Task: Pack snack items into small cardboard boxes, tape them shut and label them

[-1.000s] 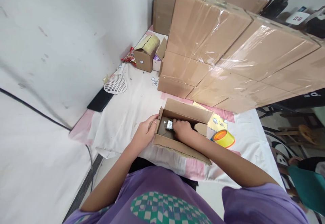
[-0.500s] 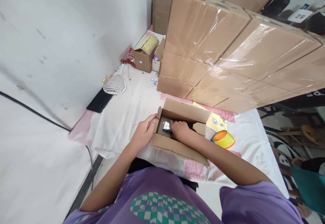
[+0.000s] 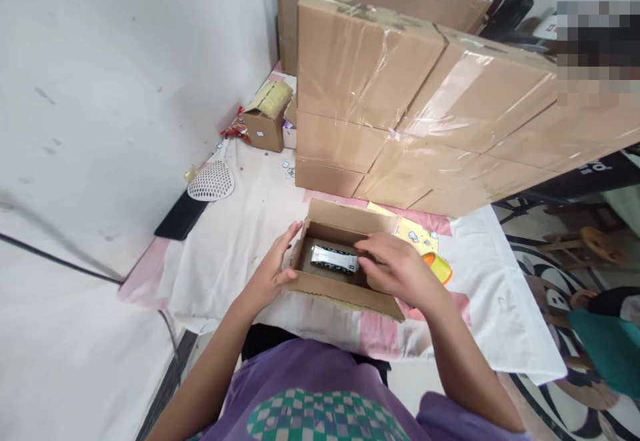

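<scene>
An open cardboard box sits on the cloth-covered table. Flat on its bottom lies a small oblong packet, pale on top with dark patterned edges. My left hand is at the box's left end, thumb by the near corner and fingers spread along the outside, gripping nothing. Over the right end of the box is my right hand, thumb and fingers apart beside the packet's right tip. It hides the right flap, and whether it touches that flap I cannot tell.
A tall plastic-wrapped cardboard panel stands behind the box. A yellow-orange tape roll and yellow paper lie to the right. Left are a perforated white paddle and a black flat object. A small carton stands farther back.
My right hand has come up out of the box and moved right, leaving the packet in full view on the bottom. My left hand has loosened from the left flap, its fingers now spread.
</scene>
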